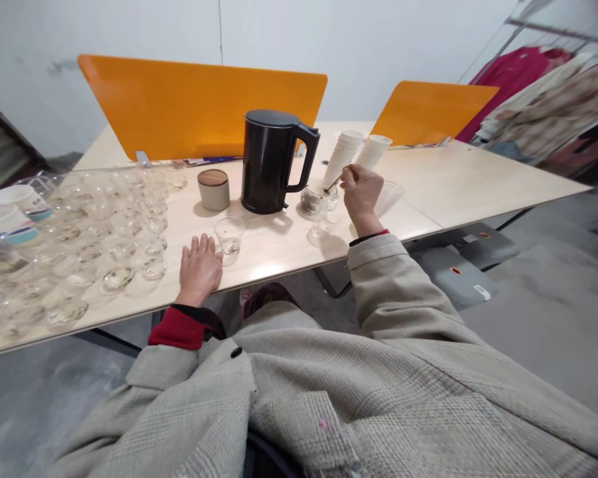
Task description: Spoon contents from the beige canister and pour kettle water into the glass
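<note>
My left hand (199, 271) rests flat on the tabletop, fingers stretched out, beside a clear cup (229, 232) with a few dark bits at its bottom. Between the fingers of my right hand (362, 196) is a small dark spoon (333, 183), its far end over or in a ribbed glass bowl (309, 199). What lies in the bowl is hard to make out. Just in front of that bowl stands a clear glass cup (323, 224). A black electric kettle (264, 162) is to the bowl's left, its handle facing right.
Many clear glasses (114, 219) crowd the left of the table (458, 186), with paper cups (17, 199) among them. A canister with a wooden lid (214, 192) stands left of the kettle. White cup stacks (346, 153) and orange dividers (194, 106) are behind.
</note>
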`<state>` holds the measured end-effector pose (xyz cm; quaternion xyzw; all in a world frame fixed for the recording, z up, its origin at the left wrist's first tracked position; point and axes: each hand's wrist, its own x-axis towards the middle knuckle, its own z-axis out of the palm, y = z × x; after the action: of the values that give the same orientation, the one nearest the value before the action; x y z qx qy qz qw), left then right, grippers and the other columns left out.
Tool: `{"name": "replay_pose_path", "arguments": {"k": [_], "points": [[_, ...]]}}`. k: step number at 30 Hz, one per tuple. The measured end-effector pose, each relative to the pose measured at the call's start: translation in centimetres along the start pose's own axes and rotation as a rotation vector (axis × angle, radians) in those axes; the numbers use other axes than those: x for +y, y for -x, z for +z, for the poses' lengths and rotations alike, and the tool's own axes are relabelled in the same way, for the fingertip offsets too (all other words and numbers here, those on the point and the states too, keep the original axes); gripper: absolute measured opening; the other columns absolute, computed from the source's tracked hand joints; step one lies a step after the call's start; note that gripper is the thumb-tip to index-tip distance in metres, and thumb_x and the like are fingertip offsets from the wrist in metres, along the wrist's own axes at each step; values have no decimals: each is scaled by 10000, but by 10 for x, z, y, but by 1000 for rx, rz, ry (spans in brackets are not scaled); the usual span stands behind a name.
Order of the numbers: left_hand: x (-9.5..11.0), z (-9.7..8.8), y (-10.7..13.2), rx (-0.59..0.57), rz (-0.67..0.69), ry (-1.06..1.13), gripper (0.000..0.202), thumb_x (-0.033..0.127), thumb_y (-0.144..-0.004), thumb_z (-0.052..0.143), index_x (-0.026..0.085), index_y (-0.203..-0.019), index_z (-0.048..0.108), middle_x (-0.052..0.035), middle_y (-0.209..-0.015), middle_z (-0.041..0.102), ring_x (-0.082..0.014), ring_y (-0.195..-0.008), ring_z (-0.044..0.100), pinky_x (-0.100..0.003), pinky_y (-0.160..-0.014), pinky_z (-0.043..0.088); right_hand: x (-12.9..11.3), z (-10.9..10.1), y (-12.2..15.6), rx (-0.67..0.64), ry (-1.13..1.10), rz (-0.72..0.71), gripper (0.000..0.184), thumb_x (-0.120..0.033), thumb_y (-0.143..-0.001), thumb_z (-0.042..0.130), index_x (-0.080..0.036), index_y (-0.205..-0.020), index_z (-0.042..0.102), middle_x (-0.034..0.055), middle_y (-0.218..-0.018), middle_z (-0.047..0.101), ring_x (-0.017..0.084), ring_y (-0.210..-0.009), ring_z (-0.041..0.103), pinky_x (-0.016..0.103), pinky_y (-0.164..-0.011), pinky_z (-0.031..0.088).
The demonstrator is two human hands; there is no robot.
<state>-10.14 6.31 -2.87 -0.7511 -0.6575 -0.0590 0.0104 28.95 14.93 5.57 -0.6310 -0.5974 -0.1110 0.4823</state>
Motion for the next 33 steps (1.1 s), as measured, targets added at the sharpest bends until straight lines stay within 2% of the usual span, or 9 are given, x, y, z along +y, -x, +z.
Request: {"name": "replay_pose_path", "arguments": {"k": [2, 4, 8, 11, 13, 19, 22, 26, 33], "points": [[0, 1, 0, 6, -2, -3, 657, 333, -1110, 250, 56, -1676, 437, -177, -1791, 379, -374, -1684, 326, -573, -1357, 307, -3, -11, 5, 165, -114, 43, 353, -427, -1062, 545, -213, -840, 716, 33, -771, 734, 182, -756, 732, 304, -738, 552], [0, 1, -1, 3, -6, -2, 658, 336, -1112, 242, 63, -1679, 433, -173, -1793, 377, -365, -1688, 320, -563, -1360, 303, -10, -22, 12, 272, -249, 61, 350, -452, -1057, 571, -211, -845, 711, 4, -742, 717, 145, -672, 705, 278, -671, 557], [0, 0, -1, -29, -12, 16, 673, 346, -1114, 219, 50, -1689, 406, -161, -1811, 344, -378, -1699, 285, -578, -1373, 267, -38, -38, 32, 306, -520, 51, 333, -512, -1035, 650, -217, -902, 725, -25, -735, 705, 110, -608, 683, 234, -551, 539], [0, 0, 0, -43, -13, 30, 677, 355, -1116, 213, 59, -1696, 395, -156, -1816, 332, -376, -1704, 270, -583, -1381, 245, -70, -37, 52, 199, -699, 26, 317, -536, -1013, 711, -229, -944, 751, -27, -757, 718, 106, -615, 698, 229, -542, 562], [0, 1, 0, -42, -9, 33, 678, 357, -1117, 212, 61, -1704, 381, -157, -1820, 322, -376, -1706, 264, -583, -1383, 236, -94, -28, 65, 85, -801, 21, 315, -551, -1003, 732, -239, -972, 767, -24, -774, 730, 106, -631, 711, 230, -560, 581], [1, 2, 2, -33, -4, 32, 669, 354, -1118, 239, 58, -1698, 390, -167, -1815, 335, -384, -1704, 267, -582, -1384, 231, -151, 27, 97, -243, -952, -20, 360, -601, -968, 750, -241, -963, 767, -15, -793, 742, 109, -659, 695, 237, -608, 582], [1, 2, 2, -31, 3, 31, 660, 352, -1115, 259, 73, -1696, 402, -166, -1810, 347, -382, -1701, 278, -586, -1379, 247, -164, 49, 101, -384, -893, -65, 358, -566, -972, 728, -226, -863, 735, -11, -768, 724, 117, -658, 668, 253, -641, 565], [0, 2, 2, -19, 11, 50, 661, 348, -1112, 258, 72, -1693, 408, -163, -1809, 349, -395, -1698, 281, -595, -1377, 246, -175, 60, 101, -540, -763, -60, 340, -456, -978, 710, -234, -729, 644, -21, -680, 675, 132, -640, 640, 260, -637, 511], [0, 2, 4, -16, 18, 89, 660, 354, -1110, 270, 86, -1700, 398, -164, -1810, 344, -392, -1704, 267, -613, -1377, 233, -180, 66, 93, -505, -739, 75, 296, -374, -968, 694, -245, -717, 604, -35, -650, 641, 127, -598, 603, 261, -626, 480]]}}
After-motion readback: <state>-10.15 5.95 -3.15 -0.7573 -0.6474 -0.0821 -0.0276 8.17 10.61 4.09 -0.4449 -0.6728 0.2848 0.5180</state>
